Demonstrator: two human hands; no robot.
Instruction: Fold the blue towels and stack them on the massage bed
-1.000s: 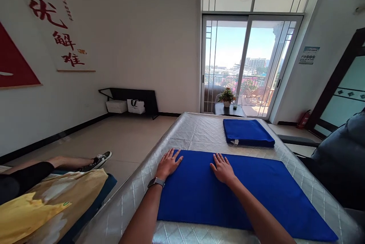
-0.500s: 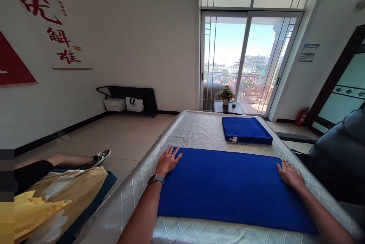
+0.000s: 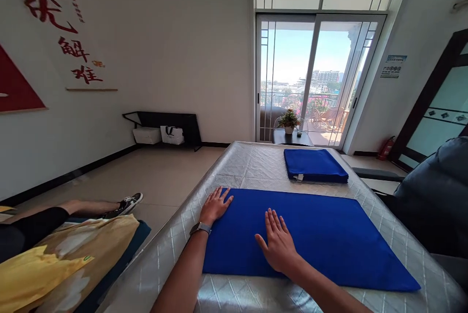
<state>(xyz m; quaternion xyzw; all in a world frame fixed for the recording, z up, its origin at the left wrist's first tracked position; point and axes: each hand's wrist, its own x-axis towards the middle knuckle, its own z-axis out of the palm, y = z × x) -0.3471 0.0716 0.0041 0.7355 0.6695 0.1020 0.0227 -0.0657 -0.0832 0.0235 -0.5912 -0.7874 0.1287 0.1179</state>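
A smooth blue cloth (image 3: 329,235), folded into a long rectangle, lies flat across the near part of a table with a silvery quilted cover (image 3: 241,162). My left hand (image 3: 215,204), with a watch on the wrist, rests on the cloth's far left corner, fingers spread. Over the left-middle of the cloth is my right hand (image 3: 278,242), palm down with its fingers stretched out and thumb apart; nothing is in it. Further back on the cover sits a stack of folded blue cloth (image 3: 316,164) with a small white tag at its front edge.
To the left, a person's leg (image 3: 87,207) in a dark shoe stretches beside yellow and tan fabric (image 3: 98,240). A potted plant (image 3: 288,122) stands on a small black table beyond the far edge. At right is a dark bulky padded object (image 3: 438,181); a low black rack (image 3: 168,120) lines the wall.
My right hand has moved left from the cloth's right edge to its left-middle. My left hand stays on the far left corner.
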